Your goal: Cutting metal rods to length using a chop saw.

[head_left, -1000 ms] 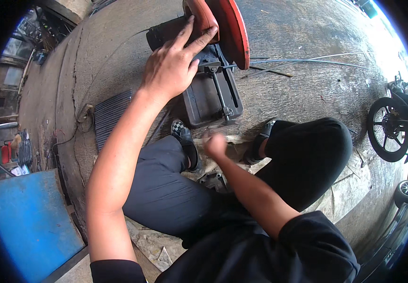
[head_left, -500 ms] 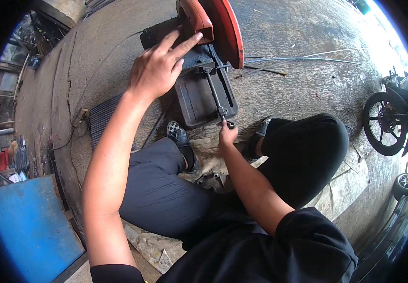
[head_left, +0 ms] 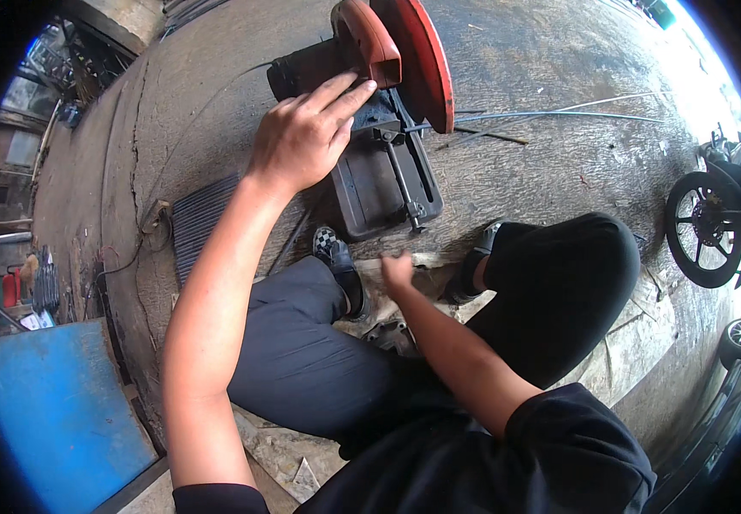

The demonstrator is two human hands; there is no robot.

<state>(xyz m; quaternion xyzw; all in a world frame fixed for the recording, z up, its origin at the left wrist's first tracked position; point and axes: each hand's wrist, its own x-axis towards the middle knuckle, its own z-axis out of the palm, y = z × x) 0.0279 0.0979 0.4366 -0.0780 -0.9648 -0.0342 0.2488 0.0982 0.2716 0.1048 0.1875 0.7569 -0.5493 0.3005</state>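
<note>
A red chop saw (head_left: 370, 38) with a round blade guard (head_left: 426, 64) stands on the ground in front of me. My left hand (head_left: 306, 133) lies against the saw's underside, fingers stretched out near its red handle and dark motor (head_left: 297, 68). Below it is the saw's dark metal base (head_left: 370, 193), with a vise screw (head_left: 396, 163) running along it and a crank (head_left: 417, 224) at its near end. My right hand (head_left: 399, 274) is just short of the crank, apart from it. Its fingers are smeared by motion and partly hidden.
Thin metal rods (head_left: 559, 113) stretch rightward from the saw. A ribbed dark mat (head_left: 203, 223) lies to the left, with a cable (head_left: 139, 257) beside it. A blue panel (head_left: 58, 411) fills the lower left. Motorcycle wheels (head_left: 702, 224) stand at the right.
My right hand has come off the vise crank and drawn back toward me. My left hand stays at the saw, its fingers slightly lower against the body. The whole view has shifted a little.
</note>
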